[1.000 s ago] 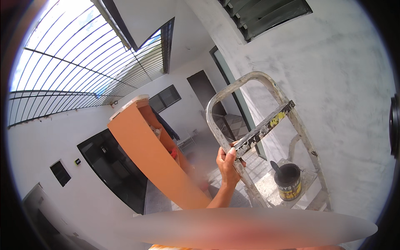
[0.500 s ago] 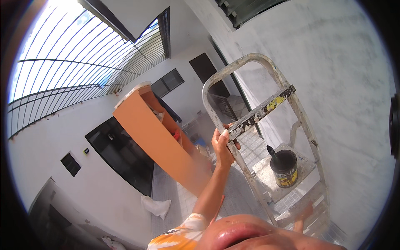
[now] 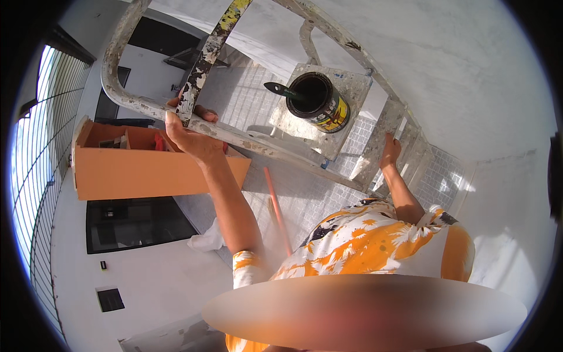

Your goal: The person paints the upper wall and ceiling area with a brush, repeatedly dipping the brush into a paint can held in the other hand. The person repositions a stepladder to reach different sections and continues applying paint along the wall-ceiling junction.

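Observation:
A worn metal stepladder (image 3: 267,148), spattered with paint, stands in front of me. High on its side rail, beside the speckled crossbar, my left hand (image 3: 196,134) is closed with the thumb on the near side. Lower down, my right hand (image 3: 390,154) is closed at the edge of a ladder step (image 3: 375,149); its fingers show only in part. On the ladder's top platform (image 3: 343,79) sits an open dark paint can (image 3: 328,111) with a yellow label. A paintbrush (image 3: 282,90) leans in the can, its dark handle sticking out over the rim.
An orange shelf unit (image 3: 143,173) stands to the left by a dark glass door (image 3: 141,223). A long reddish pole (image 3: 277,208) and a white sack (image 3: 206,236) are on the tiled floor. A pale, patchy wall (image 3: 469,82) runs along the ladder's right side.
My view has tilted down and turned, so the ladder and can appear higher and further left. My left hand still holds the rail. More of my right arm and shirt shows.

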`<state>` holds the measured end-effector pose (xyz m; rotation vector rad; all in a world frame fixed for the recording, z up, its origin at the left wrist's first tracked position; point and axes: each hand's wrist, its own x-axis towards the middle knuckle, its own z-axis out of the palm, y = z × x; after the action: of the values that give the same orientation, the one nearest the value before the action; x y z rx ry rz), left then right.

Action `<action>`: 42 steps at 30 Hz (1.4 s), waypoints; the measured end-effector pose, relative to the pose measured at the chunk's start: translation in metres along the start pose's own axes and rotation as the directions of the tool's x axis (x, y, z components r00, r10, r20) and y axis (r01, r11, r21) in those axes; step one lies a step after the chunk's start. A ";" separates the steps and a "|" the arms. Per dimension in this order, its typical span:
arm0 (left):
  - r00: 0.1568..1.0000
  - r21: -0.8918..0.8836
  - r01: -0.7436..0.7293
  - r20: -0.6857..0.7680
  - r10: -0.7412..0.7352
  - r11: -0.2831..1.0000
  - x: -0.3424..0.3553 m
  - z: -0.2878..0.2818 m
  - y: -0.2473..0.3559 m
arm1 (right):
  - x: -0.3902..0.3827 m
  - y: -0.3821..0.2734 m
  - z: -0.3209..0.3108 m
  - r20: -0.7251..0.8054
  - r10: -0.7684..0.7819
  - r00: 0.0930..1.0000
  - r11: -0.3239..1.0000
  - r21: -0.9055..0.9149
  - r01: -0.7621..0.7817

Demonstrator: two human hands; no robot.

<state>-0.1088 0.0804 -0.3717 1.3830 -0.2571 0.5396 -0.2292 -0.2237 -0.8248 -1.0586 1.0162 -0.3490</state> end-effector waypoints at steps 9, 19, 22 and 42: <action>0.990 0.153 0.050 -0.140 -0.028 0.987 -0.011 0.023 0.011 | 0.022 0.015 -0.004 0.029 0.056 0.998 0.973 -0.226 -0.048; 0.975 0.242 0.075 -0.222 -0.020 0.967 -0.004 0.010 0.012 | 0.007 -0.050 -0.023 0.312 0.232 0.921 0.869 -0.491 -0.052; 0.968 0.211 0.134 -0.239 -0.081 0.968 0.011 0.000 0.005 | 0.019 -0.069 -0.020 0.377 0.383 0.843 0.760 -0.648 -0.056; 0.972 0.199 0.109 -0.226 -0.063 0.974 0.013 0.000 -0.004 | 0.037 -0.083 -0.018 0.500 0.477 0.723 0.501 -0.830 0.244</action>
<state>-0.0958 0.0830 -0.3689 1.5172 0.0404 0.6547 -0.2066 -0.2992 -0.7756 -1.8289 0.5059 0.7988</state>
